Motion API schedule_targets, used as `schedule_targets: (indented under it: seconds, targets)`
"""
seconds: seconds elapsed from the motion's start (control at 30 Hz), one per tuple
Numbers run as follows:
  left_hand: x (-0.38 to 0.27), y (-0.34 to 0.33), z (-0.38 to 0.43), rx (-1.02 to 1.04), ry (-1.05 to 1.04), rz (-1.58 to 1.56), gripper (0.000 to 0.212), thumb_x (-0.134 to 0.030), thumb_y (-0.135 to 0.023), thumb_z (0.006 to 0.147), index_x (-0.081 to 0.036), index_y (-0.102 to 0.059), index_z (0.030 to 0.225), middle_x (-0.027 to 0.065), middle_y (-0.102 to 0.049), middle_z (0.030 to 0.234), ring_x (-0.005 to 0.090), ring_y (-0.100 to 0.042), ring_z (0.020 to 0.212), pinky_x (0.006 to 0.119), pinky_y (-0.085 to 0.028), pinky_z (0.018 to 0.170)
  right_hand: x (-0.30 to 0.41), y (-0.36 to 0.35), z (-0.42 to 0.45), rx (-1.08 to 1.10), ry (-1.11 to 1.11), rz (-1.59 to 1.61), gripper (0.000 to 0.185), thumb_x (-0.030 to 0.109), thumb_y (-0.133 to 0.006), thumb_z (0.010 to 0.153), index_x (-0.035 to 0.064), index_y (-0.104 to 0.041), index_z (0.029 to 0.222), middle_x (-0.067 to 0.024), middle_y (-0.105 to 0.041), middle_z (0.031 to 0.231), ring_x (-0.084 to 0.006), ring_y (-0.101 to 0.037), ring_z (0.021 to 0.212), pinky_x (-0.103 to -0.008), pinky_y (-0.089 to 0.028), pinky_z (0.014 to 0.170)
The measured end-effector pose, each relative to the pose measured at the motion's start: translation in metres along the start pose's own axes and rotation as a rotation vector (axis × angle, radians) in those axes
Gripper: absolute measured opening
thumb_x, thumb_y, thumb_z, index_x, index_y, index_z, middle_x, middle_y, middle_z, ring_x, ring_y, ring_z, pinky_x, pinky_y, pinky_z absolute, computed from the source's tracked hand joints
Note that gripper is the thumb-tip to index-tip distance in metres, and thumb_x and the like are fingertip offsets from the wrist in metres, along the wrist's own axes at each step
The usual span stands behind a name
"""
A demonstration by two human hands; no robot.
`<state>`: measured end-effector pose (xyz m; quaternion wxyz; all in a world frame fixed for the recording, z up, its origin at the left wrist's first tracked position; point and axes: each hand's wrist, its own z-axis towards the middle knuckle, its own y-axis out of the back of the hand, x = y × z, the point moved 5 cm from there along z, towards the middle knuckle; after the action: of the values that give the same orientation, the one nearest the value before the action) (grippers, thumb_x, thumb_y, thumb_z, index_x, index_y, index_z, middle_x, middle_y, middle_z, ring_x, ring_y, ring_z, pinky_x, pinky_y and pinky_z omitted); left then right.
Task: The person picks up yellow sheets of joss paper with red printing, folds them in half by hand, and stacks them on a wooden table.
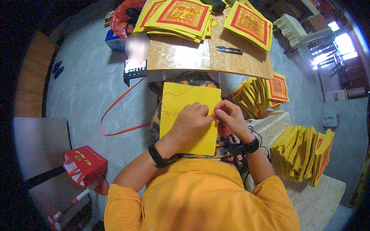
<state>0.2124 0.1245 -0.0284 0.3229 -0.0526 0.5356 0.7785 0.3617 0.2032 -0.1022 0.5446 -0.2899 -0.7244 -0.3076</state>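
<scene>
A yellow paper packet (190, 144) lies on my lap with its plain side up. Thin red thread (170, 112) crosses its left part, and a loose strand curves over the upper end. My left hand (192, 117) rests curled on the packet, its fingertips drawn in toward the thread at the right edge and partly hidden. There my right hand (231, 117) pinches the thread between thumb and fingers, close against the left hand. Both wrists wear black bands.
Ahead, a wooden table (180, 63) bears stacks of printed yellow-and-red paper (179, 17) and thread snips (229, 50). A phone (135, 69) stands at its left corner. More bundles (300, 154) sit on a cloth-covered surface (315, 196) at right. A red bag (86, 163) stands left.
</scene>
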Motion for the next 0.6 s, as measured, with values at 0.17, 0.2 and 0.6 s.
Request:
schedule_targets:
  seconds: [0.17, 0.2, 0.6]
  targets:
    - [0.003, -0.012, 0.0, 0.028, -0.053, -0.024, 0.006, -0.008, -0.058, 0.077, -0.007, -0.063, 0.08, 0.0089, -0.054, 0.08, 0.025, -0.055, 0.081, 0.036, -0.046, 0.069, -0.021, 0.007, 0.003, -0.02, 0.128, -0.287, 0.008, 0.011, -0.057, 0.095, 0.0038, -0.056, 0.095, -0.0019, -0.063, 0.081, -0.0068, -0.056, 0.067, -0.02, -0.046, 0.061]
    - [0.004, -0.015, 0.0, 0.029, -0.048, -0.036, 0.006, -0.008, -0.058, 0.077, -0.007, -0.062, 0.081, 0.0091, -0.054, 0.08, 0.0254, -0.055, 0.081, 0.036, -0.046, 0.069, -0.022, 0.007, 0.004, -0.038, 0.15, -0.345, 0.008, 0.011, -0.057, 0.095, 0.0038, -0.056, 0.095, -0.0018, -0.063, 0.081, -0.0067, -0.056, 0.067, -0.0198, -0.046, 0.061]
    - [0.029, -0.027, -0.002, -0.047, 0.286, -0.408, 0.012, -0.011, -0.065, 0.083, -0.003, -0.057, 0.088, 0.0124, -0.054, 0.09, 0.0327, -0.054, 0.091, 0.04, -0.045, 0.078, 0.03, -0.009, -0.003, -0.086, 0.172, -0.446, 0.014, 0.012, -0.064, 0.089, -0.0008, -0.065, 0.092, -0.0022, -0.065, 0.076, -0.0078, -0.059, 0.067, -0.0225, -0.048, 0.062]
